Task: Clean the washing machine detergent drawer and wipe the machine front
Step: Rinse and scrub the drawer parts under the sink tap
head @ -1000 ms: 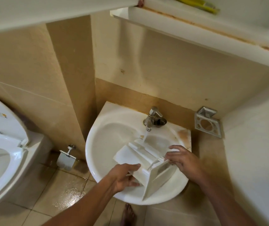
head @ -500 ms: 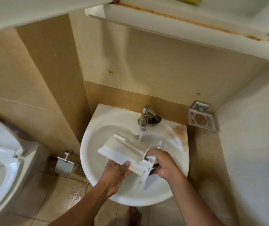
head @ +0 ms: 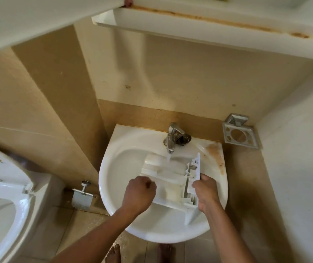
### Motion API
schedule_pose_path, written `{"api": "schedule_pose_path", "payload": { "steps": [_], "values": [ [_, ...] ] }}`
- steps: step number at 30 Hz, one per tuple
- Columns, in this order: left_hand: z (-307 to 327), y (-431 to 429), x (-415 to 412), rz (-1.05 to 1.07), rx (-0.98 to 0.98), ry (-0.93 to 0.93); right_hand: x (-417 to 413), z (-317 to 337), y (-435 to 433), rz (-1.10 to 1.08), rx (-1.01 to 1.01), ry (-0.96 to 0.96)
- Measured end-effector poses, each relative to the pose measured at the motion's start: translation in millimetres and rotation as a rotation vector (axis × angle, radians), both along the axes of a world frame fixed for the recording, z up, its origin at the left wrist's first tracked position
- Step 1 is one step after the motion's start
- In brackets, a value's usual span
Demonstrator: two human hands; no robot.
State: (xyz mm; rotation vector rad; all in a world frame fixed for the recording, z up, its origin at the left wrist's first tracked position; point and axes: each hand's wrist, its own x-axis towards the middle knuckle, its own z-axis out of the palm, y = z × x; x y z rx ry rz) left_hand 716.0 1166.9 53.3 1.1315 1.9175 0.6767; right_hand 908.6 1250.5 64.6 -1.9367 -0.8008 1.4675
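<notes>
Detergent drawer (head: 170, 179), white plastic, is held over the bowl of the washbasin (head: 106, 186), lying across it with its front panel toward the basin's right edge. That panel stands on edge and runs from near the back right of the bowl down toward the near rim. The open compartments face up. Water (head: 168, 158) runs from the chrome tap (head: 172, 137) at the basin's back edge straight into the drawer's rear compartment, where it splashes white. The compartment nearest the person shows a pale yellowish patch on its floor.

The left hand (head: 139, 194) is balled with its fingers curled over the drawer's left wall, clasping it. The right hand (head: 206, 192) grips the front panel from the right, with the thumb on the panel's inner side.

A metal strainer (head: 183, 139) sits on the basin's back ledge, just beside the tap. A brown stain (head: 214, 150) marks the basin's back right corner. A metal tumbler holder (head: 240, 134) is fixed to the wall beside that corner. A toilet (head: 9, 205) with its lid raised stands to the left, and a toilet roll holder (head: 82, 196) hangs between it and the basin. Two bare feet (head: 114, 253) stand on the tiles below the near rim.
</notes>
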Motion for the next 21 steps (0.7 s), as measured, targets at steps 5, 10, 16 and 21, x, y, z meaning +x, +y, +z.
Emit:
{"api": "schedule_pose_path", "payload": {
  "steps": [5,10,16,21],
  "values": [
    [-10,44,11,-0.569,0.267,0.569,-6,9,6,0.029,-0.014,0.078],
    [-32,85,23,-0.849,0.123,0.706,-1,8,1,0.045,0.055,-0.011],
    [-47,117,14,-0.942,0.208,0.653,-5,5,-11,0.003,0.071,-0.047],
    [-42,137,14,-0.770,0.109,0.596,-3,16,-15,0.157,0.178,-0.120]
  ]
}}
